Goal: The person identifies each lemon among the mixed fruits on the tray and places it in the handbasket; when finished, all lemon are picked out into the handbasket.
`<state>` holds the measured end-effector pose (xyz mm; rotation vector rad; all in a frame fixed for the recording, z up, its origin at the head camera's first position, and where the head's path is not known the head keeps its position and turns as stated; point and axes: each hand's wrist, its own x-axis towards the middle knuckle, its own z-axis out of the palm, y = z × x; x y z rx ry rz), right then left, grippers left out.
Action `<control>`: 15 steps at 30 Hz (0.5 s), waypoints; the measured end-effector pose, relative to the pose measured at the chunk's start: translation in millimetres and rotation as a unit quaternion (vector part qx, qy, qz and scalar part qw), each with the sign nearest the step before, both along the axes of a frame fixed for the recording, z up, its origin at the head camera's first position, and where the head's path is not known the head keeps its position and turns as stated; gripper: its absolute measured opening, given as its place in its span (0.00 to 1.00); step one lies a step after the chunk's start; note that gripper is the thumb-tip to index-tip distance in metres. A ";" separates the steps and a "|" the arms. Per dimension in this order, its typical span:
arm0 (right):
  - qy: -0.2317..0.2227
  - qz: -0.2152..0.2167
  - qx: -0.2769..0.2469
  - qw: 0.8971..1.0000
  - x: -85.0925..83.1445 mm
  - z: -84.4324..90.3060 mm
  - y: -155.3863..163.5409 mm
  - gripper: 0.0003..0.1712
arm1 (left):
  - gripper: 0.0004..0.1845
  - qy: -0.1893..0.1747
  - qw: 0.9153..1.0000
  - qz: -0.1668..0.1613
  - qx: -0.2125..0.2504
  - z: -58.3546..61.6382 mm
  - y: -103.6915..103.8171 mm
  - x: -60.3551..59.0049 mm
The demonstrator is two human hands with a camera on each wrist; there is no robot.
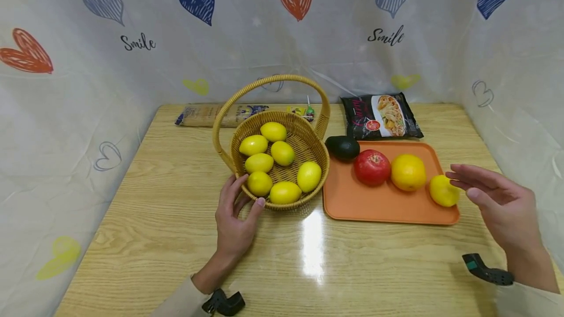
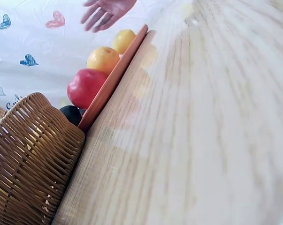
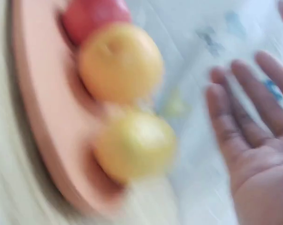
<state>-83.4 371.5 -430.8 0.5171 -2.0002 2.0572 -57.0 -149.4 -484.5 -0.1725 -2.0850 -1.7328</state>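
Note:
A round wicker basket (image 1: 323, 126) with a tall arched handle stands left of the tray, several lemons (image 1: 284, 192) inside it. My left hand (image 1: 235, 224) holds the basket's near-left rim, thumb on the front edge and a fingertip over the rim beside a lemon. On the right, my right hand (image 1: 506, 204) hovers with straight fingers and nothing in it. Nearest to it is a yellow citrus fruit (image 1: 442, 191) at the right end of the orange tray (image 1: 365, 207). The right wrist view shows the palm (image 3: 268, 173) apart from that fruit.
Also on the tray are an orange (image 1: 408, 172) and a red pomegranate (image 1: 372, 168); an avocado (image 1: 342, 147) lies at its back left corner. Behind stand a black noodle packet (image 1: 381, 116), a long brown packet (image 1: 202, 115) and a lollipop (image 1: 310, 111). A printed curtain encloses the table.

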 end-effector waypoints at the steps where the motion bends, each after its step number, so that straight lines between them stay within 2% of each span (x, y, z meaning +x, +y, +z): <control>1: -0.016 -0.034 0.054 0.998 2.5 1.0 6.3 0.26 | 0.33 0.000 1.000 0.000 0.000 0.0 0.1 -0.1; 2: -0.034 -0.062 0.108 0.992 4.6 1.6 12.2 0.27 | 0.33 0.001 1.000 0.000 -0.001 -0.1 0.1 -0.2; 3: -0.054 -0.087 0.163 0.981 6.7 1.9 17.6 0.28 | 0.33 0.001 1.000 0.000 -0.001 -0.2 0.1 -0.2; 4: -0.073 -0.108 0.217 0.968 8.4 1.8 22.1 0.29 | 0.33 0.001 1.000 0.000 -0.002 -0.3 0.0 -0.2; 6: -0.096 -0.128 0.290 0.944 9.3 -1.0 28.5 0.30 | 0.33 0.000 1.000 0.001 -0.003 -0.4 -0.1 -0.1; 10: -0.122 -0.126 0.328 0.928 4.7 -7.7 29.5 0.29 | 0.33 -0.002 1.000 0.001 -0.005 -0.3 -0.4 0.2; 15: -0.129 -0.120 0.356 0.918 -2.1 -13.6 17.9 0.30 | 0.33 -0.001 1.000 -0.001 -0.004 -0.2 -0.8 0.6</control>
